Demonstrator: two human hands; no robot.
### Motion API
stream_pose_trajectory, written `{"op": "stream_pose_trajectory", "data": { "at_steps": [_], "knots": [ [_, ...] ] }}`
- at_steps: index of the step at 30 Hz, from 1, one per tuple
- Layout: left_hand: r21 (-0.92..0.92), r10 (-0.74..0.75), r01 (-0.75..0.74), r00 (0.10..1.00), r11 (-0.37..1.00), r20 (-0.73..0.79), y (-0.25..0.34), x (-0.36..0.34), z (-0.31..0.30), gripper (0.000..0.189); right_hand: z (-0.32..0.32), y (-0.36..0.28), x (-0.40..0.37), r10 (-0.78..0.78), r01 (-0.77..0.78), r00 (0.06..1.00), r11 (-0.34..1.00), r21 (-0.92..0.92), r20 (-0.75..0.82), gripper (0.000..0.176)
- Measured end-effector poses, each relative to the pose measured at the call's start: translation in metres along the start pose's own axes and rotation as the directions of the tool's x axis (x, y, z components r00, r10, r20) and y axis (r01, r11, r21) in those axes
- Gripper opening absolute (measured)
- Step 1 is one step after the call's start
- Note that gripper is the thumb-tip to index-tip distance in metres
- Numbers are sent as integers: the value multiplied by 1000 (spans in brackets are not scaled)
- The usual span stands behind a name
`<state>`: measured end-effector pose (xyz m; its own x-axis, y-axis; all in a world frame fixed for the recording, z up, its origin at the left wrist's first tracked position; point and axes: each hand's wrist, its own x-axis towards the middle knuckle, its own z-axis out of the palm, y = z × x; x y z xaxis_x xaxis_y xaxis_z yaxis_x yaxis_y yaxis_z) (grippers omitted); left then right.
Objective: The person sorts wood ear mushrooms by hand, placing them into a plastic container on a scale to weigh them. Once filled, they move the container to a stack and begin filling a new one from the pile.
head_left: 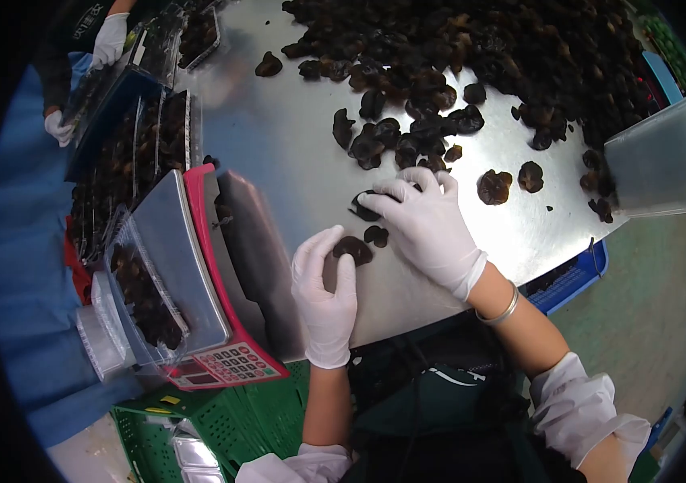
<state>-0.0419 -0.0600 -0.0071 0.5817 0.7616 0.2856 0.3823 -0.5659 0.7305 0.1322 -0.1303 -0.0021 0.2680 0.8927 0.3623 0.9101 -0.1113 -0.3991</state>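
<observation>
Both hands wear white gloves above a metal table point(262, 145). My left hand point(323, 290) is curled, its thumb and fingertips around a brown wood ear mushroom point(354, 249). To its right, my right hand point(427, 225) bends over a dark wood ear mushroom point(369, 211), thumb against it; the fingers partly cover the piece. Between the hands lies a small wood ear piece point(376, 236), touched by neither. Just beyond the right fingertips, more wood ears point(407, 137) are scattered.
A large wood ear heap point(488, 40) covers the far side. At left stands a red-framed scale point(218, 298) bearing a filled clear tray point(146, 298). A translucent bin point(665, 161) is at right, green crates point(246, 419) below. Another person's gloved hands point(109, 40) are at upper left.
</observation>
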Motion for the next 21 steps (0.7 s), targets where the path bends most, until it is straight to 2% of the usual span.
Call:
{"op": "stream_pose_trajectory", "data": {
  "at_steps": [2, 4, 6, 7, 8, 10, 12, 14, 15, 16, 17, 18, 19, 20, 21],
  "knots": [
    [-174, -144, 136, 989, 975, -36, 1, 2, 0, 32, -12, 4, 0, -8, 8, 1000, 1000, -6, 16, 37],
    [-211, -144, 132, 989, 969, -41, 1, 2, -2, 31, -41, 10, -11, 77, -50, 991, 970, 236, -106, 36],
    [-251, -148, 135, 988, 959, -34, 1, 0, -2, 30, -73, 11, -42, 291, -195, 923, 919, 343, -252, 33],
    [-255, -143, 129, 989, 958, -37, 0, 0, -2, 30, -85, 13, -61, 409, -269, 846, 881, 388, -342, 33],
    [-259, -137, 122, 990, 958, -40, -1, 1, -1, 30, -85, 26, -90, 534, -335, 703, 831, 444, -470, 32],
    [-280, -165, 152, 986, 948, -23, -4, 1, -2, 30, -102, 39, -121, 582, -356, 513, 813, 461, -631, 37],
    [-295, -189, 179, 982, 939, -4, -1, 1, -2, 31, -113, 42, -141, 543, -620, 300, 736, 272, -785, 42],
    [46, -14, 14, 1000, 999, 5, 11, 7, -2, 32, -114, 41, -151, 538, -629, 269, 726, 277, -799, 42],
    [42, -8, 8, 1000, 999, 11, 17, 8, 0, 32, -112, 39, -152, 563, -588, 367, 757, 284, -740, 41],
    [128, 76, -87, 993, 988, 89, 24, 8, 2, 33, -110, 36, -152, 576, -545, 463, 785, 296, -674, 41],
    [204, 156, -190, 973, 960, 170, 28, 9, 4, 34, -98, 33, -150, 651, -433, 502, 759, 486, -569, 39],
    [199, 168, -201, 971, 959, 171, 27, 9, 6, 34, -94, 20, -134, 641, -533, 608, 767, 357, -469, 37],
    [219, 173, -214, 966, 952, 192, 22, 7, 8, 32, -85, 15, -115, 516, -473, 775, 856, 207, -365, 35],
    [239, 175, -225, 961, 945, 212, 16, 5, 11, 30, -80, 11, -99, 408, -329, 898, 871, 364, -165, 36],
    [198, 180, -209, 972, 958, 152, 10, 5, 13, 22, -72, 15, -80, 239, -223, 971, 915, 335, -6, 39]
  ]
}}
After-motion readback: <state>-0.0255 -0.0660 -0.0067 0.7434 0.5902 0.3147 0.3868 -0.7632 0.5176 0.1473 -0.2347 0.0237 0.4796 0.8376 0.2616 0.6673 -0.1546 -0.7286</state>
